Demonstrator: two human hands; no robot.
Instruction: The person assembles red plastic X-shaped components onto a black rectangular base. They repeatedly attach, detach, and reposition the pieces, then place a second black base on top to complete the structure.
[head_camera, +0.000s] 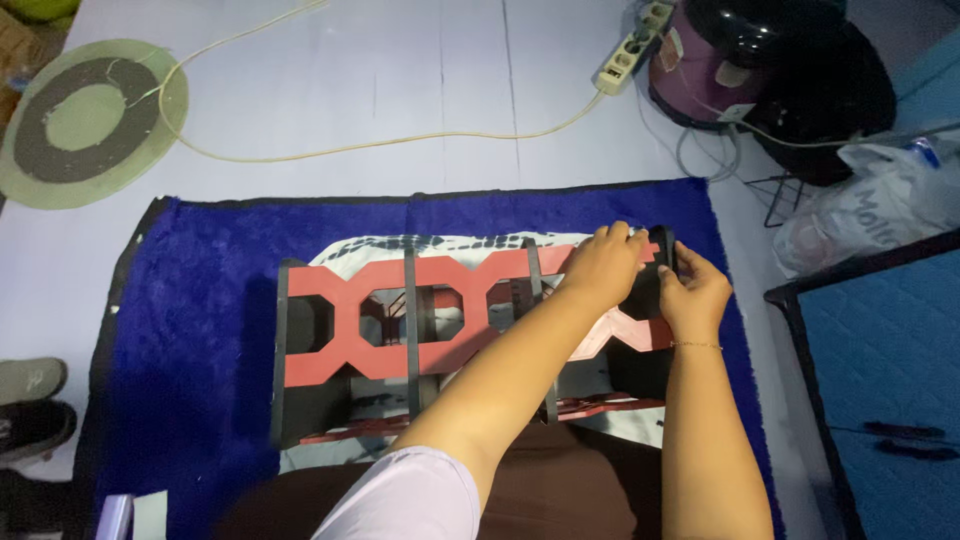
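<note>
A rack of red panels with octagonal cut-outs (400, 320) and upright black dividers lies on a patterned white cloth on a dark blue mat (200, 300). My left hand (600, 265) reaches across and presses on the red panel's top right corner. My right hand (692, 290) grips the black end panel (664, 245) at the rack's right end. Both forearms cover the rack's right half.
A white power strip (630, 45) with a long cream cable (380, 145) lies on the pale floor beyond the mat. A round green and black disc (85, 120) sits far left. A purple and black appliance (740, 55) and a white plastic bag (870, 205) stand at the right, shoes (30, 400) at the left.
</note>
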